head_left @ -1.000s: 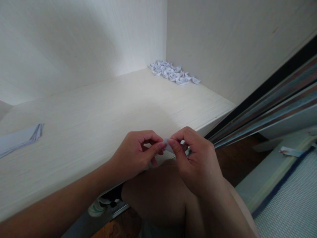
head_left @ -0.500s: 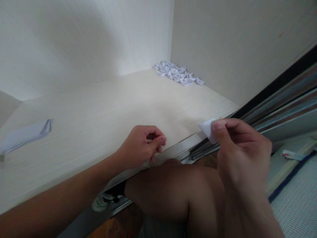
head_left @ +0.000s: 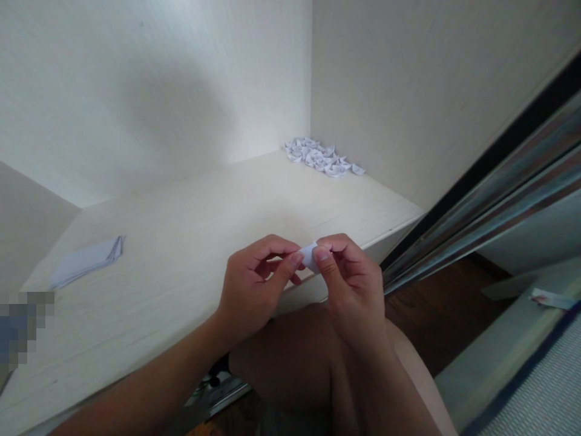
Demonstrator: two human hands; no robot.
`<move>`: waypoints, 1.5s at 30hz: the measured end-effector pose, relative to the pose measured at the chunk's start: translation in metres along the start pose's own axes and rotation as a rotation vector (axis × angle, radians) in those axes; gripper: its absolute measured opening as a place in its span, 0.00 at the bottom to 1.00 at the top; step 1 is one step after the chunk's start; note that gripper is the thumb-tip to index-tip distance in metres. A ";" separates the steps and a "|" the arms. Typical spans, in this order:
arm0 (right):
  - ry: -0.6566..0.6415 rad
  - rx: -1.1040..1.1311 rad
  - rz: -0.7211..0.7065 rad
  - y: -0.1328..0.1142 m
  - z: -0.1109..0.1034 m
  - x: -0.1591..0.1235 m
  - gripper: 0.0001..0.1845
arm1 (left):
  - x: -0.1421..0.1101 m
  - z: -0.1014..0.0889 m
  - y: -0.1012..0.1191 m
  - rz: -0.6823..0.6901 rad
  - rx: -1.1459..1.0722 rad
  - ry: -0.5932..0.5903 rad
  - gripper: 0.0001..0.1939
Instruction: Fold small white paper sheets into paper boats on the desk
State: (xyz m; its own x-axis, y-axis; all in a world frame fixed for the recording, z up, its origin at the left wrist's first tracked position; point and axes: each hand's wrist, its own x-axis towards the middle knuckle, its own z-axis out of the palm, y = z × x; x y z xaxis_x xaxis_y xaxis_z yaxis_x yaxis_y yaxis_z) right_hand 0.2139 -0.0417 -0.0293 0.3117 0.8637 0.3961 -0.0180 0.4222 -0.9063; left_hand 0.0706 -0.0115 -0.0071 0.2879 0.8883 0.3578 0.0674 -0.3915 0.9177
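Observation:
Between my two hands is a small folded piece of white paper [head_left: 309, 257], held over the front edge of the shelf. My left hand [head_left: 261, 281] pinches its left end between thumb and index finger. The right end is gripped by my right hand [head_left: 351, 281], thumb on the near face. Fingers cover much of the paper, so its full folded shape is hidden. A heap of small folded paper boats [head_left: 320, 156] lies in the far right corner of the shelf. To the left lies a stack of white paper sheets [head_left: 88, 261].
The pale wooden shelf [head_left: 181, 224] is closed in by a back wall [head_left: 245, 79] and a right side panel [head_left: 372, 103]. Metal sliding-door tracks [head_left: 481, 194] run along the right. My bent legs are under the shelf's front edge. A woven mat [head_left: 540, 375] shows at bottom right.
My right hand has moved left with the paper to meet my left hand. The left fingers, holding nothing before, now pinch the paper too. The view has shifted slightly.

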 end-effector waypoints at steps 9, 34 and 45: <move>-0.194 -0.073 -0.231 -0.011 -0.007 0.001 0.06 | -0.004 -0.016 0.045 0.250 0.613 -0.119 0.07; -0.052 -0.018 0.002 -0.009 -0.009 -0.007 0.09 | -0.019 0.015 0.049 -0.250 0.464 0.022 0.12; -0.089 0.049 0.044 -0.002 0.003 -0.013 0.08 | -0.041 0.009 0.043 -0.242 0.544 0.052 0.15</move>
State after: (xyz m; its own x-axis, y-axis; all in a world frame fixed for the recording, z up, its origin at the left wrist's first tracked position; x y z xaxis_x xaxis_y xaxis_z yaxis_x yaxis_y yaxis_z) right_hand 0.2066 -0.0533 -0.0318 0.2238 0.9018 0.3698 -0.0771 0.3946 -0.9156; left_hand 0.0704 -0.0670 0.0162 0.1574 0.9728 0.1703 0.6087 -0.2313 0.7589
